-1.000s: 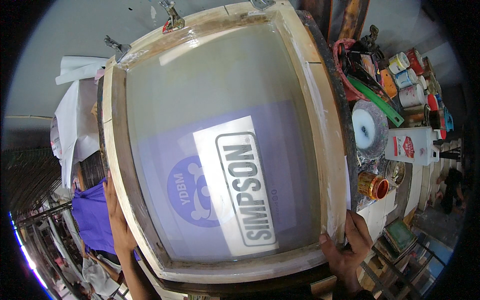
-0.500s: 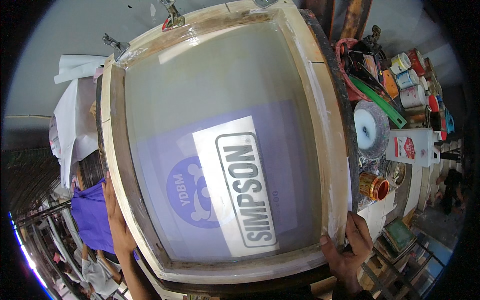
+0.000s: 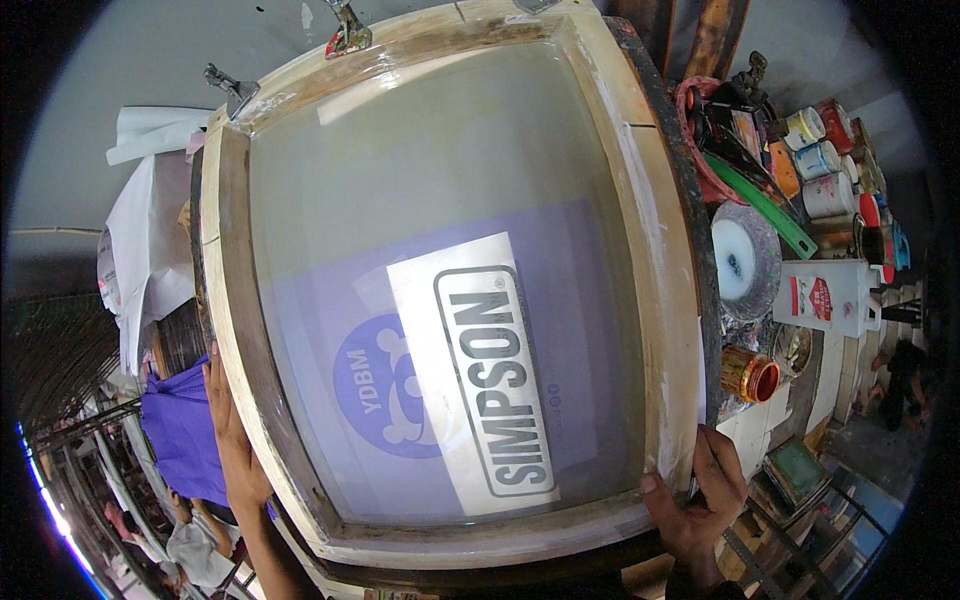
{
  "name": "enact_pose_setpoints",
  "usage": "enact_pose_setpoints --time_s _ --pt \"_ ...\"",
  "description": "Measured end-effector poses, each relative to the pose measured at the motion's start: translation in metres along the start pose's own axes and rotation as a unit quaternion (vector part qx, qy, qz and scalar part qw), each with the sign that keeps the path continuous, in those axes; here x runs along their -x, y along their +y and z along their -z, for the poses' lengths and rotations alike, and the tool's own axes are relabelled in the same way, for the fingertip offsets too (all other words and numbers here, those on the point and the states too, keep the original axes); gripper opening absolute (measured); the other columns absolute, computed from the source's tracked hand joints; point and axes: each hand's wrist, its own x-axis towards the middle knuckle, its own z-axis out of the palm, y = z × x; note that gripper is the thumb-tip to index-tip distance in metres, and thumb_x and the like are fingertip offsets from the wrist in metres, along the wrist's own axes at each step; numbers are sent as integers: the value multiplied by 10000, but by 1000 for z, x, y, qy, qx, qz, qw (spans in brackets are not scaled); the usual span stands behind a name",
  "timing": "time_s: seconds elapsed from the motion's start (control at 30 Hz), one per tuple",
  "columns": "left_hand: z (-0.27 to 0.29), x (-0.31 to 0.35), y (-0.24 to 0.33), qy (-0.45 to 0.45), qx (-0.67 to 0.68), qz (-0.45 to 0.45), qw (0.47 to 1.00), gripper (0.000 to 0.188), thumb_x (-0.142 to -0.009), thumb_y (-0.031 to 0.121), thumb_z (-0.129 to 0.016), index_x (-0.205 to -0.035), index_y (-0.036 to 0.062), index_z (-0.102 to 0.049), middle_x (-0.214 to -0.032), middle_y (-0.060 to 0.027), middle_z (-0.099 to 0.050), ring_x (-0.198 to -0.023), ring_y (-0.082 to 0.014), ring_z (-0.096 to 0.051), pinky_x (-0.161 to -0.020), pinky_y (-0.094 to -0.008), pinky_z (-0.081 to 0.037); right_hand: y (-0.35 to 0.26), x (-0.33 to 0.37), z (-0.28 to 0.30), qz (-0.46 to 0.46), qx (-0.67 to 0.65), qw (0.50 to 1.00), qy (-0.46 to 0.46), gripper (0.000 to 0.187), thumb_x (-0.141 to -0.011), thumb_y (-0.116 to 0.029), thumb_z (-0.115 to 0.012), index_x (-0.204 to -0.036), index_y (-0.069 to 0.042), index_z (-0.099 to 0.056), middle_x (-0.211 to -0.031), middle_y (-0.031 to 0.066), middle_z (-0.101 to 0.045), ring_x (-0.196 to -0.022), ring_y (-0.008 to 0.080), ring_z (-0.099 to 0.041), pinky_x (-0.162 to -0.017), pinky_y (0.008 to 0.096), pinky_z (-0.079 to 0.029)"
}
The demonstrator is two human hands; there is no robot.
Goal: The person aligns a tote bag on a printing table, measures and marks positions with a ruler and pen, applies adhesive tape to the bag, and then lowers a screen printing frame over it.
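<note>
A wooden silk-screen frame (image 3: 655,300) with stretched mesh lies before me. Beneath the mesh show a purple sheet (image 3: 600,400) with a round darker print and, in brighter white, a slanted rectangular strip (image 3: 425,350) bearing dark outlined lettering. Along the frame's lower left side rests my left hand (image 3: 240,450), its fingers stretched out flat against the wood. My right hand (image 3: 705,500) grips the lower right corner, thumb on top and the other fingers bent at the outer side. Metal clamps (image 3: 348,35) sit along the far edge.
Right of the frame stand a round tub with white contents (image 3: 738,262), a translucent jug (image 3: 825,295), an orange-stained jar (image 3: 748,374), a red basket with a green-handled tool (image 3: 760,205), and several paint cans (image 3: 828,190). Purple cloth (image 3: 185,430) hangs at left. A person (image 3: 205,545) is beyond it.
Both hands keep their places on the frame. The view has shifted very slightly; at lower left the other person has moved a little.
</note>
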Motion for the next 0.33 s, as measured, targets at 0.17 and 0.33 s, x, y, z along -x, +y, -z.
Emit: enact_pose_setpoints --time_s 0.17,0.33 --pt "1 -1 6 3 10 17 1000 715 -995 463 -469 -1566 36 -413 -1638 -257 -337 -1546 -432 -265 -1265 -589 -104 0 1 0 -12 -5 1000 -2 629 -724 -100 -865 -1276 102 -641 -1152 276 -661 -1015 361 -719 -818 412 -602" --pt "3 -10 9 10 17 -22 1000 704 -999 469 -461 -1570 59 -418 -1641 -254 -334 -1545 -435 -266 -1264 -592 -101 0 1 0 -13 -1 1000 -5 630 -726 -106 -863 -1282 93 -644 -1161 278 -661 -1022 364 -720 -829 424 -600"
